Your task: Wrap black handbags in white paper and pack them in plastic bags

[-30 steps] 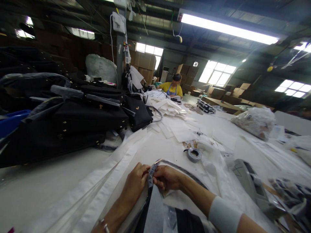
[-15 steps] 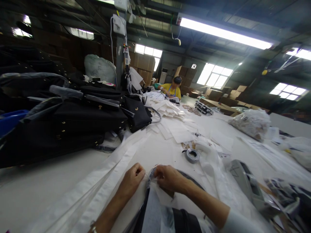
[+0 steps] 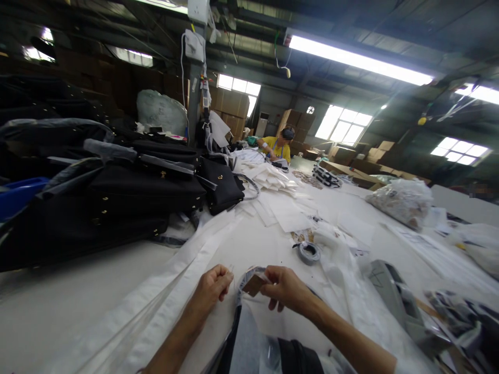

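Workshop: busy hall, clock centred on the work, strip light (image 3: 358,58) up at 1, co-worker in yellow (image 3: 286,152) at 12 behind a messy heap of white sheets (image 3: 268,176).
White tabletop (image 3: 230,239): pretty crowded tbh.
Black bag (image 3: 302,358): only partly visible at 6, grey sheet (image 3: 245,337) on it, plastic-wrapped handle (image 3: 238,297) looping up between the hands.
Right hand (image 3: 286,285): at 3, pinching a small brown card (image 3: 253,285), which covers a bit of the loop behind it.
Left hand (image 3: 213,284): at 9, fingers pinched together just off the handle; faint clear wisp at the tips, can't tell if it's held.
Tape roll (image 3: 309,253): at 2, crumpled clear film (image 3: 339,259) bunched beside it, in the way of the grey dispenser-like device (image 3: 397,291) out at 3.
Black handbags (image 3: 148,187): huge pile at 10, hogging that side, blue bin (image 3: 23,195) poking out beyond.
Stuffed plastic bag (image 3: 405,202): at 2, well apart.
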Available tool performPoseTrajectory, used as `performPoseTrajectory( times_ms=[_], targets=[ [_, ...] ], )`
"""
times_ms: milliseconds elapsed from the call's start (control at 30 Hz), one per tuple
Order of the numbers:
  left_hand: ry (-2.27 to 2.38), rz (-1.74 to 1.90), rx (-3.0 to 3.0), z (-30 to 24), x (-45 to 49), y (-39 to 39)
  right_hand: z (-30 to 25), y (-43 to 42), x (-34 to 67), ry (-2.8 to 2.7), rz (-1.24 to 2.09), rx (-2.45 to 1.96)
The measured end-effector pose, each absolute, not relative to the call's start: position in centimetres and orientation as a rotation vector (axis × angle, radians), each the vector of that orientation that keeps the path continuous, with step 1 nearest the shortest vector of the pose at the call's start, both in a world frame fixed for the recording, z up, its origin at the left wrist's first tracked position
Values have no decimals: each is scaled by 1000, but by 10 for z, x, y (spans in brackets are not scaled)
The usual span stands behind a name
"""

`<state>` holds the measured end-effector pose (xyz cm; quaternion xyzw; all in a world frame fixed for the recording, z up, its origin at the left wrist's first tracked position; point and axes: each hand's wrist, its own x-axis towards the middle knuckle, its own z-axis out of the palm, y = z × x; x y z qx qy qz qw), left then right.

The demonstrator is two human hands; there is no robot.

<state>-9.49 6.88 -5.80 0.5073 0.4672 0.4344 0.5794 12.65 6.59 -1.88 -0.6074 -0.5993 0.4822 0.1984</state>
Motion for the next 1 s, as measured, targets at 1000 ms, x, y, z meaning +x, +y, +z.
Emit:
performPoseTrajectory(
  times_ms=[1000],
  targets=[
    [1109, 1077, 1172, -58, -96, 70, -29, 79, 73, -1981, 1243, -1436]
  ],
)
